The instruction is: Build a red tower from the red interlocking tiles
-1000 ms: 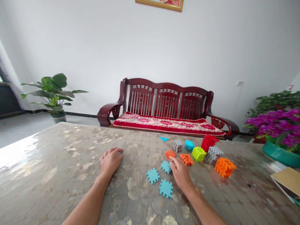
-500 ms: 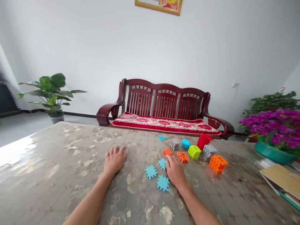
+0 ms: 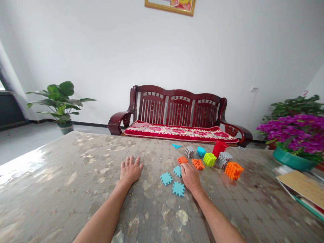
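The big shiny table (image 3: 88,189) is in front. On the far side is a dark red bench (image 3: 179,111). Purple flowers (image 3: 301,131) sit on the right. The left hand (image 3: 131,170) lies on the table, open, fingers spread, holding nothing. The right hand (image 3: 191,177) has bent fingers by the farthest of three flat blue-green pieces (image 3: 178,189); I can't tell if it grips anything. The pieces are between the hands, near the right one. Bumpy colored stacks (image 3: 209,159) are farther away and to the right. A small flat orange piece (image 3: 182,159) is just past the right fingers.
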Motion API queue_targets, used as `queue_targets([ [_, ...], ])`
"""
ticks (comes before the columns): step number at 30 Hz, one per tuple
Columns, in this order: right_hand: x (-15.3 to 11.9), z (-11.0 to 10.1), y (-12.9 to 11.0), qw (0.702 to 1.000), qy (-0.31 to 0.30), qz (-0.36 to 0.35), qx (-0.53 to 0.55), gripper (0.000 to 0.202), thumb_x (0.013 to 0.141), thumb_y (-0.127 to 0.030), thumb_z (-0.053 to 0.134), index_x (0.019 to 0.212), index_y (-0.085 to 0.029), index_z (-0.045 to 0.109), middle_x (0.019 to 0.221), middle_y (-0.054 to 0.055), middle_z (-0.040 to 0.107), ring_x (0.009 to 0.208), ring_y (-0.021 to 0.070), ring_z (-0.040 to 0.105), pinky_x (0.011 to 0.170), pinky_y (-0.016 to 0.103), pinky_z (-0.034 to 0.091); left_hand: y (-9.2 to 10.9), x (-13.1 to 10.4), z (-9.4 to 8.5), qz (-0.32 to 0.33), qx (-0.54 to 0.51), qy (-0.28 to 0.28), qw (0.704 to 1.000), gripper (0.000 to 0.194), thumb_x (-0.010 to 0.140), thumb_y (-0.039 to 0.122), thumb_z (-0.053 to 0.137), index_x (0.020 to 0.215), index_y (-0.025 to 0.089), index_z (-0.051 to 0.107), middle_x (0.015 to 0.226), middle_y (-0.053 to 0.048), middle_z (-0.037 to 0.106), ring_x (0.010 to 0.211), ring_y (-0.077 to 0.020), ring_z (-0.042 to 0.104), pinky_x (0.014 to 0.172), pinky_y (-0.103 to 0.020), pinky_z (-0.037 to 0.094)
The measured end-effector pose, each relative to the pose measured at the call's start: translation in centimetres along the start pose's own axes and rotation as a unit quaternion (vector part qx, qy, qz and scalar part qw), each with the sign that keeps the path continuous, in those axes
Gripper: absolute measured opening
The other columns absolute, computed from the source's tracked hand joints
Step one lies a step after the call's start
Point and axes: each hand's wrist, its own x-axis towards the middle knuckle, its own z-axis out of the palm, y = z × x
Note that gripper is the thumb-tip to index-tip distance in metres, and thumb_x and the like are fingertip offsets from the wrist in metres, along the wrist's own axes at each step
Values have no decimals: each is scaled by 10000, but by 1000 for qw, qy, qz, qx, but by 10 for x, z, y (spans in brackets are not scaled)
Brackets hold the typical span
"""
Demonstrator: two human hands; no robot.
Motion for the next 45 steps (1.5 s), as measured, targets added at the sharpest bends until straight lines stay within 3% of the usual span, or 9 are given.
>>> queue_targets([
  [9,2,-2,-4,1000,-11,8,-14,275,974,-204,405,931,-207,677,1008,65,683,928,166,602,799,258,375,-1,-22,-1,3,-16,8,1000,574,960,483,331,1480,259,424,1569,-147,370,1448,-322,306,1142,-519,211],
  [19,3,0,-6,1000,-12,17,-23,278,983,-209,418,885,-195,678,959,58,675,870,161,597,740,259,356,0,-21,-7,10,-12,26,1000,554,958,490,331,1450,274,463,1537,-146,410,1413,-306,348,1107,-508,264],
  [45,0,5,-4,1000,10,7,-25,286,988,-197,413,844,-204,660,928,45,665,852,149,599,733,250,352,1,-24,-5,4,-11,38,999,533,947,456,381,1436,269,477,1531,-151,428,1414,-313,354,1120,-507,229],
])
